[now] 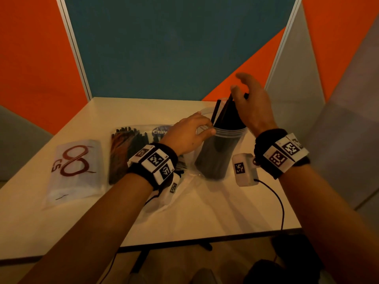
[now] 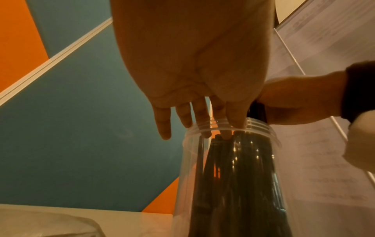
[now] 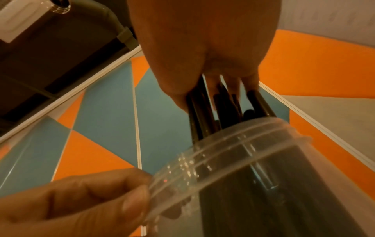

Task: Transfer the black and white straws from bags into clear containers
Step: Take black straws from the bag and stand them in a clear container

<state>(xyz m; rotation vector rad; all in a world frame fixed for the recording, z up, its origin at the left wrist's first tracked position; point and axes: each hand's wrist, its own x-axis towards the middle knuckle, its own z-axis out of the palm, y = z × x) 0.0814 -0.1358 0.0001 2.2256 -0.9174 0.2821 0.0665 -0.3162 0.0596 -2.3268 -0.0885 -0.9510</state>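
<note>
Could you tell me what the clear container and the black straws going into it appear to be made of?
The clear container looks like thin transparent plastic: you see straight through its wall, and moulded thread ridges ring its rim. The black straws look like glossy plastic, since light streaks run along their tubes, though coated paper cannot be ruled out. The left hand steadies the rim; the right hand grips the straws.

Black straws [image 1: 225,117] and both hands crowd the container [image 1: 220,154] mouth.
</note>
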